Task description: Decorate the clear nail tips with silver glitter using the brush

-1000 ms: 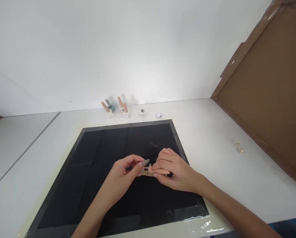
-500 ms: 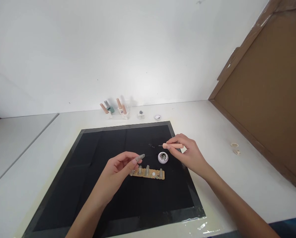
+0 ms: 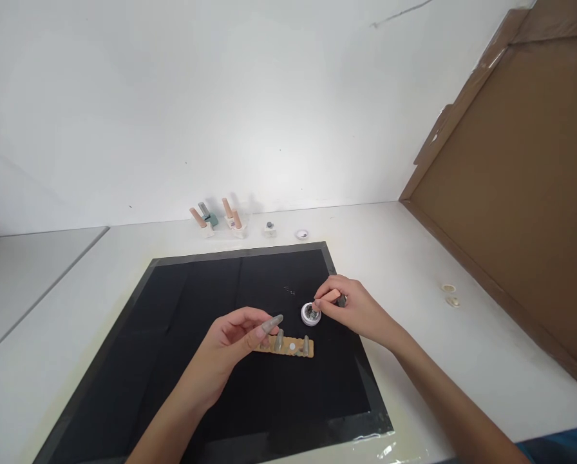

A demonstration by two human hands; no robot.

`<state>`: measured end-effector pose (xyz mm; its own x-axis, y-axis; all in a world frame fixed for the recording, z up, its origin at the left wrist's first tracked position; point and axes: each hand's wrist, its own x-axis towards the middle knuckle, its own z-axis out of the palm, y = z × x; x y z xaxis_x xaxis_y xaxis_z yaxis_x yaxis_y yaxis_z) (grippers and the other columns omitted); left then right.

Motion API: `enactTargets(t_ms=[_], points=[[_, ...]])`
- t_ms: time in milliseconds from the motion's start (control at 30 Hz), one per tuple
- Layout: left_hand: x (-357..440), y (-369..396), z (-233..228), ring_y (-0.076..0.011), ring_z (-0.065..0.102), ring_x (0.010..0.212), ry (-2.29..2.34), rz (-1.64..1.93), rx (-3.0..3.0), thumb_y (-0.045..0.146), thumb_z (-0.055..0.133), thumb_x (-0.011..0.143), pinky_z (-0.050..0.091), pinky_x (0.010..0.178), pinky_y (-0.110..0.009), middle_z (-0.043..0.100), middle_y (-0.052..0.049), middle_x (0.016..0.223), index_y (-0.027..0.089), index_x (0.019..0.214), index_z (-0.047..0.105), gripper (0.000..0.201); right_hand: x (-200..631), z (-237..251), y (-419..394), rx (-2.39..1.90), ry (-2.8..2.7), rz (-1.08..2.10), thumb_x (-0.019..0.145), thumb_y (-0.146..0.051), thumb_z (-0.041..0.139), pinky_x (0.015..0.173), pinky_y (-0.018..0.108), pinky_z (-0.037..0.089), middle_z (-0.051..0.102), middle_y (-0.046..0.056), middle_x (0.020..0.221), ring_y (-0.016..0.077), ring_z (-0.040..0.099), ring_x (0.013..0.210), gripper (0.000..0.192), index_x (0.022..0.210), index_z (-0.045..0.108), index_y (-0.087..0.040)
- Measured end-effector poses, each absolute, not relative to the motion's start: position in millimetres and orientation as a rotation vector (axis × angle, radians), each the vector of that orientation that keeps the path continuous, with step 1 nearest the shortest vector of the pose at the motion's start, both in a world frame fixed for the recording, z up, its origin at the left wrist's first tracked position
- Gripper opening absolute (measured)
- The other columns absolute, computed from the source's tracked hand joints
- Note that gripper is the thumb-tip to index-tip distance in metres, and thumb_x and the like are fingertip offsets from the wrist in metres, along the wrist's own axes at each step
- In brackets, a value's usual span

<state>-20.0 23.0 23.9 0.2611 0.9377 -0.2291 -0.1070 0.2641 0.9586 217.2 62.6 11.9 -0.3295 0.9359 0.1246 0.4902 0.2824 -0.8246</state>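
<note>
Left hand [image 3: 235, 335] pinching a grey nail tip [image 3: 272, 323] just left of small jar [image 3: 310, 314]; right hand [image 3: 349, 308] gripping a pink-handled brush [image 3: 331, 296] at jar.

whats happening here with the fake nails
A person works over a black mat. The left hand pinches one grey nail tip just above a tan strip that carries more tips. The right hand holds a small pink-handled tool at a little round pot on the mat. Polish bottles stand by the wall.
</note>
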Motion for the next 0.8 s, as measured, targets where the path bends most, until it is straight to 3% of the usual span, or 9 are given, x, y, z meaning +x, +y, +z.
enactTargets(t_ms=[233, 400, 533, 800], points=[[-20.3, 23.1, 18.9, -0.0126, 0.059, 0.069, 1.036, 0.921, 1.027, 0.032, 0.072, 0.076, 0.047, 0.067, -0.021, 0.069, -0.001, 0.072, 0.02, 0.081, 0.073, 0.013, 218.8, 15.2, 62.2, -1.351, -1.864, 1.004, 0.079, -0.017, 0.055, 0.057, 0.025, 0.041, 0.063, 0.0, 0.07, 0.0152, 0.056, 0.07, 0.013, 0.068, 0.06, -0.019], [-18.3, 20.8, 17.4, -0.013, 0.058, 0.069, 1.072, 0.923, 1.015, 0.031, 0.075, 0.072, 0.047, 0.065, -0.021, 0.068, -0.001, 0.073, 0.019, 0.078, 0.073, 0.013, 220.7, 26.3, 56.5, -1.113, -1.642, 1.089, 0.083, -0.024, 0.059, 0.064, 0.027, 0.047, 0.066, 0.002, 0.076, 0.0156, 0.061, 0.072, 0.008, 0.078, 0.063, -0.019], [-14.0, 19.4, 18.5, -0.0133, 0.058, 0.069, 1.051, 0.954, 1.045, 0.029, 0.077, 0.069, 0.048, 0.065, -0.022, 0.068, -0.001, 0.073, 0.02, 0.075, 0.073, 0.012, 219.8, 27.6, 45.2, -0.846, -1.506, 1.224, 0.082, -0.036, 0.064, 0.054, 0.024, 0.046, 0.062, 0.0, 0.069, 0.0125, 0.058, 0.06, 0.015, 0.083, 0.065, -0.021], [-10.0, 16.5, 19.4, -0.0137, 0.058, 0.068, 1.006, 0.976, 1.088, 0.027, 0.077, 0.069, 0.048, 0.065, -0.024, 0.067, -0.001, 0.072, 0.019, 0.073, 0.073, 0.009, 211.4, 25.8, 32.7, -0.569, -1.645, 1.306, 0.086, -0.033, 0.059, 0.055, 0.027, 0.042, 0.057, 0.002, 0.072, 0.0133, 0.052, 0.061, 0.012, 0.085, 0.062, -0.021]])
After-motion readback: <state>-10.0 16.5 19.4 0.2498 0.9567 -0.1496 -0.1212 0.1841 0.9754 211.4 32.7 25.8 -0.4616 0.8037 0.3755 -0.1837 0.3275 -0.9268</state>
